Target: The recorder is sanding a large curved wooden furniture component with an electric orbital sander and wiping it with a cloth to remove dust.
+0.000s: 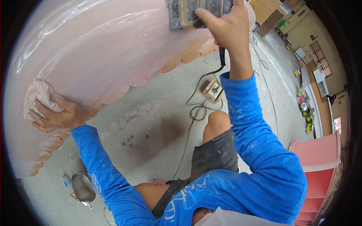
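A large pinkish panel (109,52) with a scalloped lower edge fills the upper left, its surface glossy in streaks. At the panel's left side my left hand (62,113) presses a crumpled pale cloth (43,96) against it, fingers bent over the cloth. Up at the top, my right hand (232,28) grips a dark, dusty power sander (190,13), which lies against the panel; its top end is cut off by the frame. A black cord (201,77) hangs from the sander down to a socket box (213,91) on the floor.
The grey concrete floor (151,113) is dusty and stained. Coiled cable (198,112) lies near my knee. A metal can (83,187) stands at lower left beside a small bottle (66,180). Pink shelving (316,154) stands at right, with several paint cans (303,105) farther back.
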The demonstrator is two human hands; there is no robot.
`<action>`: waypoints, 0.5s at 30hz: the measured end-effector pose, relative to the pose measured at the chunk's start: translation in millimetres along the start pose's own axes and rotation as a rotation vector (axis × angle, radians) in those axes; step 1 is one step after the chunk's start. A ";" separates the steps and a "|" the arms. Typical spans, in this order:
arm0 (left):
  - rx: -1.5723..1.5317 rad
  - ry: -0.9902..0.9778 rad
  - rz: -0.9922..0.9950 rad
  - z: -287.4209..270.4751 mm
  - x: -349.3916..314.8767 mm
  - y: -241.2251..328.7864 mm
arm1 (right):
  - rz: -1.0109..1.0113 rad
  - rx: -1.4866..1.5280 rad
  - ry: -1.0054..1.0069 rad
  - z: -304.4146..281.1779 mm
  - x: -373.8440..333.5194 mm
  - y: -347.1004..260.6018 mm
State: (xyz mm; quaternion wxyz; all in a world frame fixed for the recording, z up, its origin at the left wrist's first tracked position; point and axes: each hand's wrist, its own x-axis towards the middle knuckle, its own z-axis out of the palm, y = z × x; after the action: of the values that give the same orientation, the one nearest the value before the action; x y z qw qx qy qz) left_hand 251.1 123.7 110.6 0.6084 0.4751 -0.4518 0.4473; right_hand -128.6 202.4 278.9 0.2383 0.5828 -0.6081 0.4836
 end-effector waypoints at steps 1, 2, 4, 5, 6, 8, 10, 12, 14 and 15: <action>0.013 -0.009 0.011 -1.6 0.4 -0.2 | -0.008 -0.004 -0.034 1.2 -10.8 -5.3; 0.016 -0.006 0.009 -1.9 0.5 0.5 | -0.012 -0.002 -0.033 2.0 -22.3 -2.6; -0.001 -0.033 0.010 -3.3 2.2 4.1 | -0.357 -0.024 -0.030 3.1 -41.8 4.6; 0.000 -0.028 0.010 -4.0 4.5 6.8 | -0.354 -0.066 -0.018 2.4 -43.5 4.6; -0.001 -0.025 -0.005 -4.5 7.3 9.6 | -0.357 -0.066 -0.014 2.5 -36.5 4.8; -0.014 -0.041 -0.020 -5.1 6.3 9.0 | -0.026 0.019 -0.027 1.0 -8.7 -11.6; -0.032 -0.017 -0.015 -3.0 5.3 10.2 | -0.132 0.028 0.046 2.0 17.3 -11.9; -0.030 -0.018 -0.014 -4.6 6.7 9.5 | -0.003 0.077 -0.052 4.1 32.0 -18.6; -0.030 -0.014 -0.019 -3.9 5.9 9.9 | -0.027 0.040 -0.040 8.0 14.1 -16.8; -0.022 -0.007 -0.020 -3.7 5.8 9.2 | -0.123 0.013 0.024 14.3 -6.1 -10.1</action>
State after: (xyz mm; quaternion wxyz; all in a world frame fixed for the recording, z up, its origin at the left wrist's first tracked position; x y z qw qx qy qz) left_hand 243.7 129.4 117.3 0.6164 0.4743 -0.4541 0.4346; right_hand -114.0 194.5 270.9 0.2710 0.6147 -0.5651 0.4789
